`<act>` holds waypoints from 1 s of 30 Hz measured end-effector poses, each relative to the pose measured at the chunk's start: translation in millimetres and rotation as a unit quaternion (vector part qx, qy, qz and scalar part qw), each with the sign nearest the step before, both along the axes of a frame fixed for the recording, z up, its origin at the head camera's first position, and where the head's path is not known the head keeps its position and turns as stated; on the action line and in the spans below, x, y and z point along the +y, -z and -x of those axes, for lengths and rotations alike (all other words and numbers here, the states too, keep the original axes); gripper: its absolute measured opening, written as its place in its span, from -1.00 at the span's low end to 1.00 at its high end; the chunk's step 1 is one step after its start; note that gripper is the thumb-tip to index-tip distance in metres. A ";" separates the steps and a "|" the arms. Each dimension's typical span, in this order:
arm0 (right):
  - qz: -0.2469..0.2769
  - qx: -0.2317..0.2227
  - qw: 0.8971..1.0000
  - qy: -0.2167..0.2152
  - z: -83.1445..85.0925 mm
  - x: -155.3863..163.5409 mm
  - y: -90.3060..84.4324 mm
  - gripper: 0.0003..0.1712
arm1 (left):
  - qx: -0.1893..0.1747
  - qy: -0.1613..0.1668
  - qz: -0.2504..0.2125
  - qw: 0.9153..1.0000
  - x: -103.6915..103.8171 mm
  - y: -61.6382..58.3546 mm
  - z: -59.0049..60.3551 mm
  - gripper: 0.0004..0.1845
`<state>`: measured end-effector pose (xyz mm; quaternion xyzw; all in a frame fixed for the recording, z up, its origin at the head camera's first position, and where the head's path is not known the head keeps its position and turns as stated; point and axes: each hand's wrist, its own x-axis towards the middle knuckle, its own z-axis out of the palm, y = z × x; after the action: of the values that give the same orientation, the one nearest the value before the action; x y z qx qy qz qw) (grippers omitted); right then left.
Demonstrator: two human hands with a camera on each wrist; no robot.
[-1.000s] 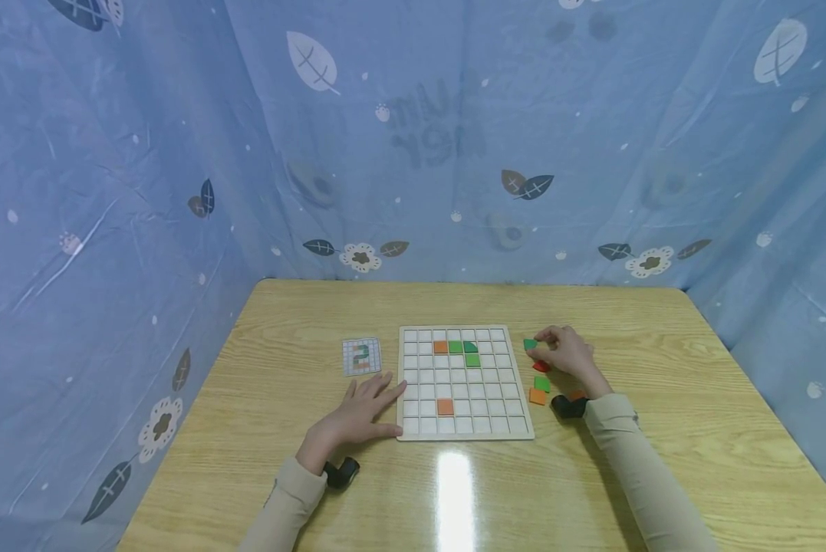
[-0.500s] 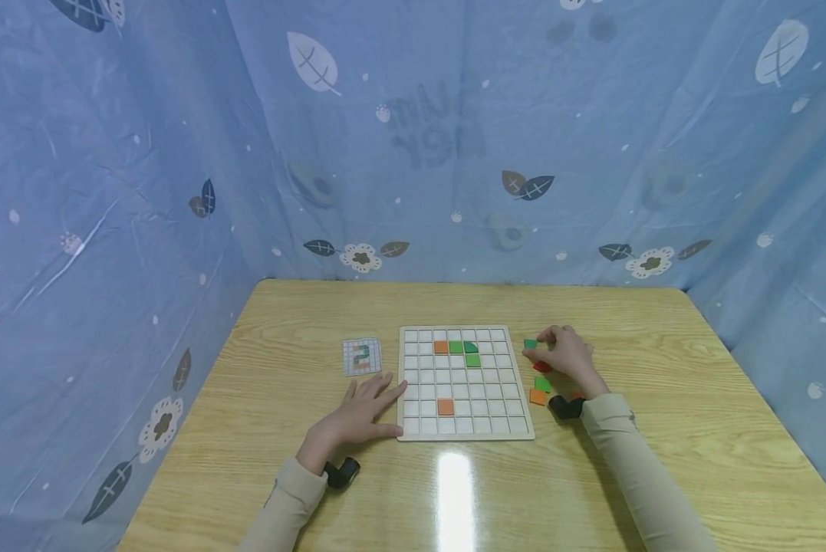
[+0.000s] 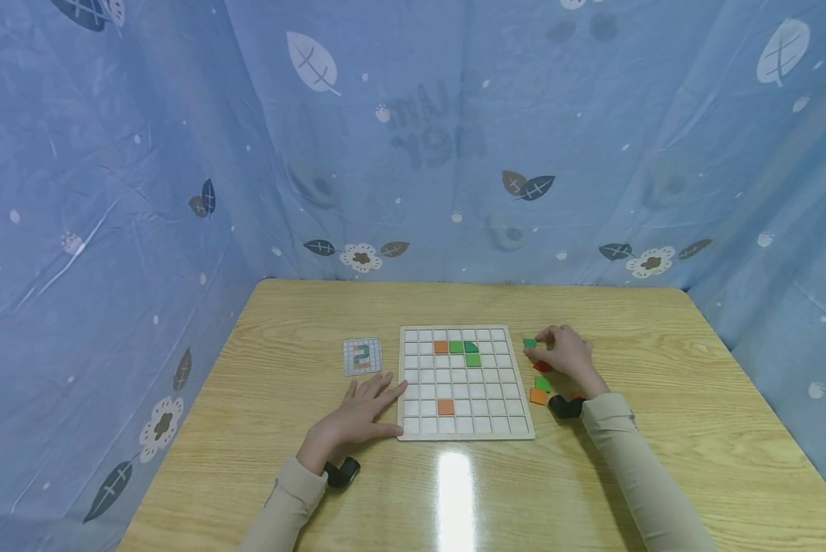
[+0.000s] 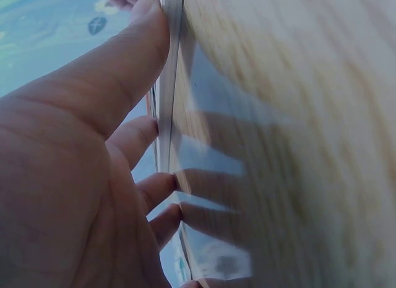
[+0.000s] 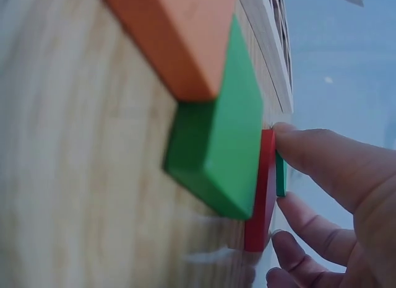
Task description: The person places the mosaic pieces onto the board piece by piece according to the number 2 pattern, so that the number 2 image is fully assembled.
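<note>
A white grid board (image 3: 495,383) lies mid-table with an orange tile (image 3: 441,346) and three green tiles (image 3: 472,359) near its top, and another orange tile (image 3: 445,406) lower down. My left hand (image 3: 357,414) lies flat on the table, its straight fingers (image 4: 117,77) against the board's left edge (image 4: 170,65). My right hand (image 3: 566,354) is curled to the right of the board, fingertips pinching a small green tile (image 3: 529,343) on the table. The thumb (image 5: 334,164) touches that tile (image 5: 280,174) beside a red tile (image 5: 263,189).
Loose tiles sit by my right wrist: red (image 3: 542,366), green (image 3: 542,383) and orange (image 3: 538,396). A small pattern card (image 3: 362,356) lies left of the board. Blue leaf-printed curtains close off the table's far and side edges.
My right hand and the small green tile have shifted very slightly. The left hand and the board have not moved.
</note>
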<state>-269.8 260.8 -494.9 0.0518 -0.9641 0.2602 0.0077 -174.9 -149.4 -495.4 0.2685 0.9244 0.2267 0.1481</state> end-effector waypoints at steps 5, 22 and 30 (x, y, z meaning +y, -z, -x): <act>-0.010 0.017 1.000 0.002 -1.2 -2.2 -2.1 -0.51 | 0.000 0.000 0.002 1.000 0.2 -0.5 0.1 -0.18; 0.019 0.026 0.999 -0.015 -6.3 -12.2 -7.7 -0.50 | 0.002 0.003 0.007 1.000 0.1 -1.9 0.3 -0.17; 0.035 0.042 0.998 -0.026 -9.8 -21.3 -8.9 -0.53 | 0.000 0.002 0.006 1.000 0.3 -0.8 0.0 -0.17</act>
<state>-260.1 239.4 -486.0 0.0874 -0.9517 0.2912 0.0430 -174.9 -149.2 -494.6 0.2695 0.9252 0.2208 0.1502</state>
